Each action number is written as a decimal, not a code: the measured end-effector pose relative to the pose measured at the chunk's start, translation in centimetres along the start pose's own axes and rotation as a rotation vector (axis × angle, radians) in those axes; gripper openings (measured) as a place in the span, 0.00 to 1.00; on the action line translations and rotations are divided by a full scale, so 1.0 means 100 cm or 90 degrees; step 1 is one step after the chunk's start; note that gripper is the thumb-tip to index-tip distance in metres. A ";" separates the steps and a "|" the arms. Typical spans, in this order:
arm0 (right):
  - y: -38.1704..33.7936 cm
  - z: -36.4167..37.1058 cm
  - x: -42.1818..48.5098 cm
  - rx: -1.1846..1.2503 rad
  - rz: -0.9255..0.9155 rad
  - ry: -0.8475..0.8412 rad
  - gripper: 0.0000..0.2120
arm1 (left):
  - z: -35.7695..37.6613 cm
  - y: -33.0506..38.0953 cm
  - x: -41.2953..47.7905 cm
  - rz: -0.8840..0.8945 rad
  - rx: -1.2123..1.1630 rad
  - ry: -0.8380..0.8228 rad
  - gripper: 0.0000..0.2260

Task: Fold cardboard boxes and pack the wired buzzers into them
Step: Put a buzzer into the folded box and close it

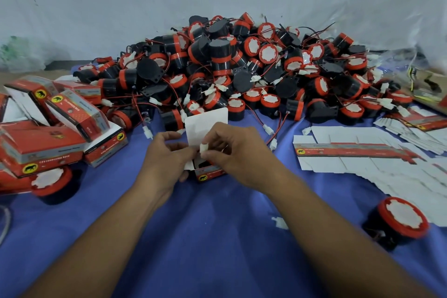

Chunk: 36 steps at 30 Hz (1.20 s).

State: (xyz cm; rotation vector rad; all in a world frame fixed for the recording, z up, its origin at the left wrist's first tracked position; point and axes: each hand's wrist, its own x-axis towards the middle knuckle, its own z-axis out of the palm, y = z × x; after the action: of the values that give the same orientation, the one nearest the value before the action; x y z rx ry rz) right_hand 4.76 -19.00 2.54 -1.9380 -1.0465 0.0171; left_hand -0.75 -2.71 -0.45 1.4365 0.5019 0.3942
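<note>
Open red box [210,173], something black inside, left hand [164,153] gripping it, right hand [240,158] pinching a white plug [204,148] at its mouth.

A: What do we get of the person, body-wise?
B: Just arms & hands. L hand [167,152] & R hand [238,152] are both bare, wrists incl.
A: And further up?
B: L forearm [116,232] & R forearm [314,220] are bare right to the btm edge of our view. Knuckle creases show on the R; nails too blurred for us to tell.
</note>
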 end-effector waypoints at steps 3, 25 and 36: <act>-0.003 0.008 0.000 -0.020 -0.013 -0.013 0.03 | 0.001 0.002 0.003 -0.031 0.019 0.011 0.13; 0.000 0.000 0.003 -0.113 -0.025 0.003 0.08 | 0.001 0.000 -0.018 0.417 0.322 -0.025 0.12; 0.012 -0.008 0.004 -0.077 0.025 0.214 0.05 | 0.003 -0.007 -0.005 0.256 0.271 -0.101 0.11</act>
State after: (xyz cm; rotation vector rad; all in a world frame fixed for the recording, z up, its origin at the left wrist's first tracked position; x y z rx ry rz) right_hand 6.11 -19.56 2.23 -1.9831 -0.8003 -0.3452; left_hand -1.05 -3.30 -1.08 1.9733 0.1665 0.5072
